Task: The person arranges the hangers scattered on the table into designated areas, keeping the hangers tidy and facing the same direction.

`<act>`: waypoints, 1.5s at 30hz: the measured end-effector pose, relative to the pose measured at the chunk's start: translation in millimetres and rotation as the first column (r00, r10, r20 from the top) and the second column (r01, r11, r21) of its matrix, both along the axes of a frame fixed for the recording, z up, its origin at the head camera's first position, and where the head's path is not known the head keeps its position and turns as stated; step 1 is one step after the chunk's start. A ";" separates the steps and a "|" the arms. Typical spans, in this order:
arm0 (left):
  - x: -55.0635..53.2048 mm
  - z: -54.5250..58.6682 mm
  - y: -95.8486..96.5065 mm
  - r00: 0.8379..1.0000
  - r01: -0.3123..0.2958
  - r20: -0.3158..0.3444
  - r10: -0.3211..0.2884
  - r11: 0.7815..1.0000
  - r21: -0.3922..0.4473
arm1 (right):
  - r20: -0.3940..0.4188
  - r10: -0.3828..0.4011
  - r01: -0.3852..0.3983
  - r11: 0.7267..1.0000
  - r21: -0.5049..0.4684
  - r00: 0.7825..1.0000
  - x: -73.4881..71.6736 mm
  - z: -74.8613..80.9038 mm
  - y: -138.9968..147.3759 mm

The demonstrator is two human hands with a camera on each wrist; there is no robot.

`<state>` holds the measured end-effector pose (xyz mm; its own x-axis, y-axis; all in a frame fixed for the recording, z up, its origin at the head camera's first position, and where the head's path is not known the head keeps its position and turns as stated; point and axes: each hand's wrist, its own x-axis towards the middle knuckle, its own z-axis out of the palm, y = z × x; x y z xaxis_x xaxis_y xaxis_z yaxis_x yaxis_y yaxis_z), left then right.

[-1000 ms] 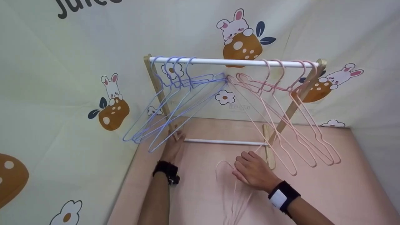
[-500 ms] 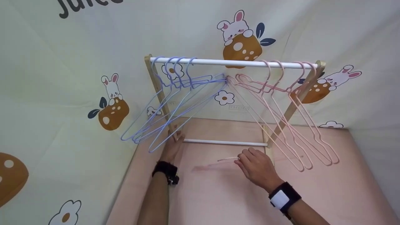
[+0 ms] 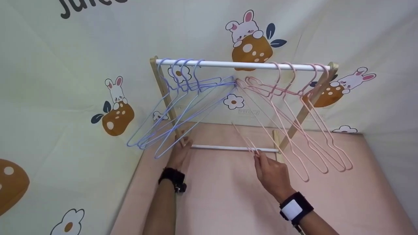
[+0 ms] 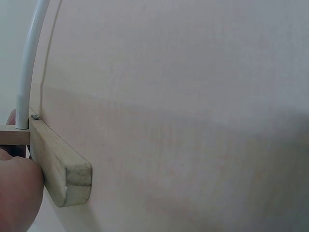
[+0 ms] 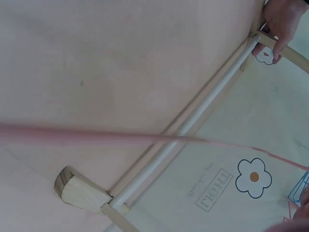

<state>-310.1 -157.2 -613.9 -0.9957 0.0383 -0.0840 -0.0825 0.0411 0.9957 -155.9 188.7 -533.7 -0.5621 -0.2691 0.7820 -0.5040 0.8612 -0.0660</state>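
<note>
Pink wire hanger, thin and seen nearly edge-on in the head view, is pinched by my right hand below the rack's right side. It slants up and left from the fingers. In the right wrist view a blurred pink hanger bar crosses the picture. My left hand grips the foot of the clothes rack's left wooden post; the right wrist view shows its fingers around the wood. On the rack's white top rail hang several blue hangers at left and several pink hangers at right.
A white lower bar joins the rack's two sides. One wooden foot shows close up in the left wrist view. The rack stands on a pink surface against a printed cloth backdrop.
My right hand has turned the pink hanger from hanging below the hand to pointing up and away from it. The left hand keeps its place. The hung pink hangers sway slightly.
</note>
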 end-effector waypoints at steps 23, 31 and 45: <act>0.6 -1.1 -1.5 1.000 0.012 0.013 -0.011 0.999 -0.030 | -0.077 0.006 -0.031 0.942 -0.335 0.997 -4.9 34.0 -37.8; 0.3 -2.7 -2.8 1.000 0.013 0.018 -0.013 1.000 -0.019 | -0.096 -0.018 -0.022 0.915 -0.402 0.995 -14.1 58.0 -44.4; 0.9 0.5 -0.9 1.000 0.006 0.002 -0.006 1.000 -0.016 | -0.058 -0.051 0.024 0.918 -0.397 0.997 -57.5 87.9 -61.7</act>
